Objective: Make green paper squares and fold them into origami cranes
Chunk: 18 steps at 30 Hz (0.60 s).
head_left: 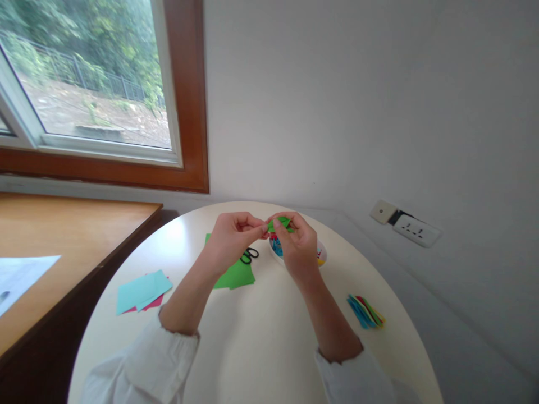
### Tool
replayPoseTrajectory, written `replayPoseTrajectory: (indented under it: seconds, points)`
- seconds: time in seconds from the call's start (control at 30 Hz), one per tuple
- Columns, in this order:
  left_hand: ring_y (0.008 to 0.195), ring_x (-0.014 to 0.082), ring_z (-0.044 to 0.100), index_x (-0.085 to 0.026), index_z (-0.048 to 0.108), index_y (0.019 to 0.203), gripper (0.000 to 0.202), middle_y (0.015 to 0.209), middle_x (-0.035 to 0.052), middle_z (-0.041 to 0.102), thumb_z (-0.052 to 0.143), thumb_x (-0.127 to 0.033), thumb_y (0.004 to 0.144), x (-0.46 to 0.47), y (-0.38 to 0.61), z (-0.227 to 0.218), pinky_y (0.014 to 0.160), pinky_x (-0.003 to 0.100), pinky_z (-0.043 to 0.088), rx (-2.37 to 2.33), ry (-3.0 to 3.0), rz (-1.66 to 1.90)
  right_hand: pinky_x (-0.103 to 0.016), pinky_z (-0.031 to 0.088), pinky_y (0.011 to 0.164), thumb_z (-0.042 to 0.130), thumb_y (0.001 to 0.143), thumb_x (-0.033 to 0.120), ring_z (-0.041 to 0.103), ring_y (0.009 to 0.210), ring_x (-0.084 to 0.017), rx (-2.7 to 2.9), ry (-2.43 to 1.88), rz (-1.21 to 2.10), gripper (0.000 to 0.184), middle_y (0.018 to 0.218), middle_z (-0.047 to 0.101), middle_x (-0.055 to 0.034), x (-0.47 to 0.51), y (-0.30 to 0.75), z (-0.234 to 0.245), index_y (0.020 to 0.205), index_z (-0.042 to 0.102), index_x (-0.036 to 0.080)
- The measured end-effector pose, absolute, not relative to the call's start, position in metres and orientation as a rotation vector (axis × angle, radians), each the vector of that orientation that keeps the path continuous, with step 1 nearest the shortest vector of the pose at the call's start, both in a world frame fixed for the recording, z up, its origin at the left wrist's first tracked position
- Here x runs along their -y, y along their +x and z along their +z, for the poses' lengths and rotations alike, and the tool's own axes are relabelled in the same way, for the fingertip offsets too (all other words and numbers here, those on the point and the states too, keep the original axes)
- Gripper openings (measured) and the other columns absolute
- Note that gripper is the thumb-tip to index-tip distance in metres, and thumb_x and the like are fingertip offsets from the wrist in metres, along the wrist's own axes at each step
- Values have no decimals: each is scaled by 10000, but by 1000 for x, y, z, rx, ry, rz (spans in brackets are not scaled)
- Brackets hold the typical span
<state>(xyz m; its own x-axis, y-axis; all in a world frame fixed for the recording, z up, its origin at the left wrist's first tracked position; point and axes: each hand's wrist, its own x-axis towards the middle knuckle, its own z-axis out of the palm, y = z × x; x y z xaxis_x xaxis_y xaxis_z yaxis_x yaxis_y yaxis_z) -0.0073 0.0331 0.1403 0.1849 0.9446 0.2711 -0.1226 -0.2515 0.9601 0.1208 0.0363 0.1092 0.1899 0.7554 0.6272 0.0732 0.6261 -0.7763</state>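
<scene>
A small folded piece of green paper (281, 224) is held up between both hands over the far part of the round white table. My left hand (236, 235) pinches its left end with thumb and fingertips. My right hand (300, 240) is closed round the other side, the thumb pressed on the paper. Below the hands, green paper sheets (236, 276) lie on the table with black-handled scissors (249, 256) on them, partly hidden by my left hand. Behind my right hand stands a white bowl (323, 253) with red and blue pieces in it.
Light blue sheets (141, 289) over pink paper (156, 302) lie at the table's left. A bundle of coloured folded strips (365, 312) rests at the right. A wooden desk (63, 224) with a printed sheet (23, 278) adjoins on the left; a wall socket (415, 229) is at right.
</scene>
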Motion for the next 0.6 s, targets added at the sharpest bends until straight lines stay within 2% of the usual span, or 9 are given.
replayPoseTrajectory:
  seconds: [0.17,0.6]
  points:
    - [632,151,635,-131,657,564,93,604,26,684,700,-210,587,-33,-8,140,659,269,504,-872,1459,1297,-262,452,613,565,787,333,554,643,-130,1371,-892,486,148,682,595,6,-39,124,108,749,560,190]
    - [636,157,639,-131,671,593,124,633,40,702,731,-238,576,-37,-9,134,650,270,496,-880,1448,1318,-242,431,588,573,768,299,549,624,-119,1380,-867,454,119,651,566,26,-41,125,108,731,551,189]
